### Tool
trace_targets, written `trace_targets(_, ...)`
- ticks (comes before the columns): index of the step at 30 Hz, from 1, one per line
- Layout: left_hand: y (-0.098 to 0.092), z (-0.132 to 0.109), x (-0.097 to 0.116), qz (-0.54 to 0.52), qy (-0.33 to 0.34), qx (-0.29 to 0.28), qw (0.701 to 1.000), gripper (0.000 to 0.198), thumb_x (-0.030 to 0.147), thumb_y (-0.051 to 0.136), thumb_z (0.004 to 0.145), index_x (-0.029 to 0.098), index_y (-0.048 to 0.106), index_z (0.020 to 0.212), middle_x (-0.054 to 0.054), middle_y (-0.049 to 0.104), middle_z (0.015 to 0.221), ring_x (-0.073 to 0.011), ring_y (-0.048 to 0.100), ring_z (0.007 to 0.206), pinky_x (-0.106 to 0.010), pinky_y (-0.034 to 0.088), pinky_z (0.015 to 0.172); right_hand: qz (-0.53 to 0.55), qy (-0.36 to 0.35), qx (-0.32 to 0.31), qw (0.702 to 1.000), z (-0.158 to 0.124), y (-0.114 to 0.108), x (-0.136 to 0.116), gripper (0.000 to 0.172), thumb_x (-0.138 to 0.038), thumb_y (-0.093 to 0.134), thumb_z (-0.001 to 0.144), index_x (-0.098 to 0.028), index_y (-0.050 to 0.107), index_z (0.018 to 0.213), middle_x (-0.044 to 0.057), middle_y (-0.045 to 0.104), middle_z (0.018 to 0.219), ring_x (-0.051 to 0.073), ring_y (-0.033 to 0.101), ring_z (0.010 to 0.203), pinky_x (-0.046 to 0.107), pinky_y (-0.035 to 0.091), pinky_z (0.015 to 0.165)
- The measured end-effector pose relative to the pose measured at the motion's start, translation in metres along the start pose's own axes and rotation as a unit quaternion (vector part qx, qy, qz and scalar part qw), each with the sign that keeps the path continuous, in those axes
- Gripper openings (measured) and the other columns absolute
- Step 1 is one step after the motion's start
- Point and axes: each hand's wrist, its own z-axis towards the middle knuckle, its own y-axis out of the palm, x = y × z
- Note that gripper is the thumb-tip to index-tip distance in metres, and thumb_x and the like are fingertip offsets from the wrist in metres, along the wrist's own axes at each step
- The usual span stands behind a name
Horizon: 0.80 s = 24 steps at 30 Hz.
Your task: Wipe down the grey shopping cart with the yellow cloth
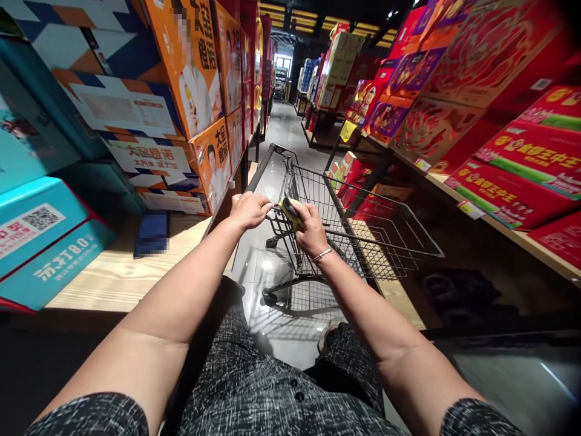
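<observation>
A black wire shopping cart (327, 200) stands in front of me in the aisle, turned sideways. My left hand (249, 210) is closed at the near end of the cart's handle (259, 172), palm down. In my right hand (310, 230) is a yellow-green cloth (290, 211), bunched around or against a dark part of the cart frame close to my left hand. The cloth's underside and the exact contact are hidden by the fingers.
To my left, a wooden shelf (104, 281) bears a dark blue phone-like object (152, 234), a teal carton (49, 242) and stacked orange boxes (211, 160). Red gift boxes (521, 175) fill the right shelf. The grey tiled aisle (287, 124) runs ahead between them.
</observation>
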Motion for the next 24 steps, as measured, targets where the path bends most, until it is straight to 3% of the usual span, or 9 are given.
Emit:
trace_targets(5,0.004,0.007,-0.016,-0.01,0.032,0.003,0.999,0.038,0.04,0.04,0.1,0.025,0.076,0.099,-0.007,0.076,0.112,-0.0283,0.06,0.109,-0.045,0.038,0.095,-0.081,-0.127,0.01,0.989,0.01,0.013,-0.018,0.062,-0.002,0.05,0.089,-0.039,0.068,0.136,0.004,0.055,0.141,0.025,0.053,0.124,0.045,0.052,0.108)
trace_targets(11,0.01,0.014,-0.033,-0.046,0.048,0.023,0.998,0.041,0.043,0.038,0.098,0.026,0.076,0.1,-0.005,0.076,0.11,-0.0284,0.056,0.111,-0.05,0.031,0.101,-0.147,-0.193,-0.078,0.967,-0.022,0.003,0.023,0.043,-0.008,0.059,0.091,-0.038,0.08,0.114,0.003,0.065,0.13,0.025,0.054,0.113,0.043,0.055,0.098)
trace_targets(17,0.017,0.02,-0.039,-0.075,0.062,0.064,0.993,0.041,0.045,0.042,0.097,0.022,0.071,0.08,-0.006,0.074,0.096,-0.0272,0.053,0.105,-0.05,0.03,0.1,-0.089,-0.033,0.005,0.995,-0.039,-0.031,0.053,0.048,-0.005,0.052,0.086,-0.034,0.078,0.114,0.003,0.062,0.13,0.024,0.058,0.115,0.043,0.056,0.099)
trace_targets(21,0.02,0.024,-0.041,-0.092,0.063,0.078,0.991,0.043,0.047,0.043,0.096,0.022,0.066,0.069,-0.006,0.073,0.088,-0.0263,0.05,0.102,-0.049,0.03,0.1,-0.048,0.066,-0.005,0.997,-0.028,-0.046,0.069,0.06,-0.004,0.052,0.072,-0.029,0.073,0.122,0.006,0.058,0.126,0.023,0.06,0.116,0.044,0.054,0.106)
trace_targets(24,0.02,0.028,-0.043,-0.104,0.044,0.072,0.991,0.044,0.049,0.044,0.096,0.023,0.066,0.069,-0.006,0.073,0.088,-0.0271,0.048,0.106,-0.05,0.028,0.104,-0.025,0.103,-0.003,0.994,-0.025,-0.044,0.07,0.06,-0.005,0.051,0.071,-0.028,0.072,0.123,0.006,0.057,0.115,0.021,0.061,0.113,0.043,0.052,0.11)
